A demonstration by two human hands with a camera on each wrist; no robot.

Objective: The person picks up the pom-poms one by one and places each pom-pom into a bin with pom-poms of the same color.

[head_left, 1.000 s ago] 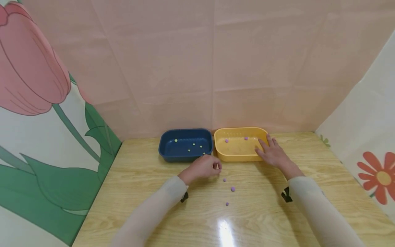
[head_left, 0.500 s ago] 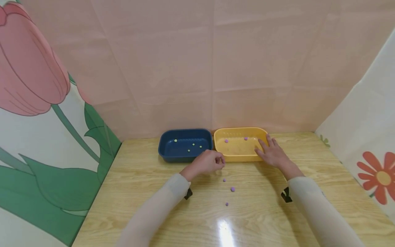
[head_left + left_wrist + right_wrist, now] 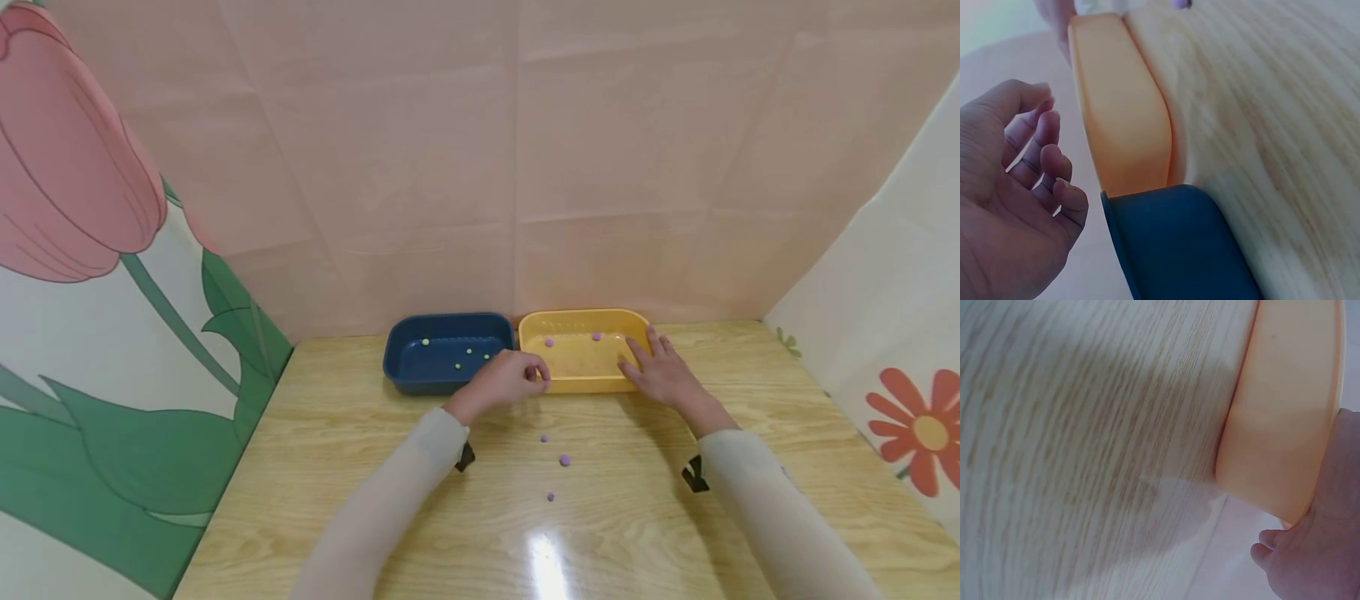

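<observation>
My left hand [image 3: 504, 380] hovers over the front corner where the navy blue tray [image 3: 397, 385] and the yellow tray [image 3: 577, 384] meet. In the left wrist view its fingers curl in and the thumb tip meets the index fingertip; whether something small sits between them I cannot tell. Spread fingers of my right hand [image 3: 663, 373] rest on the yellow tray's right end. Inside the yellow tray lie a purple bead [image 3: 549, 342] and another purple bead [image 3: 597, 337]. Several small yellow-green beads, one a pale green bead [image 3: 425, 342], are in the blue tray.
On the wooden table [image 3: 315, 483] in front of the trays lie three purple pieces: a small bead [image 3: 544, 438], a larger bead [image 3: 565, 460] and another small bead [image 3: 551, 497]. A pink cloth backdrop [image 3: 420, 167] hangs close behind the trays.
My left hand has moved right and away from me, from the blue tray's front corner to the yellow tray's front left edge. The right hand has stayed in place.
</observation>
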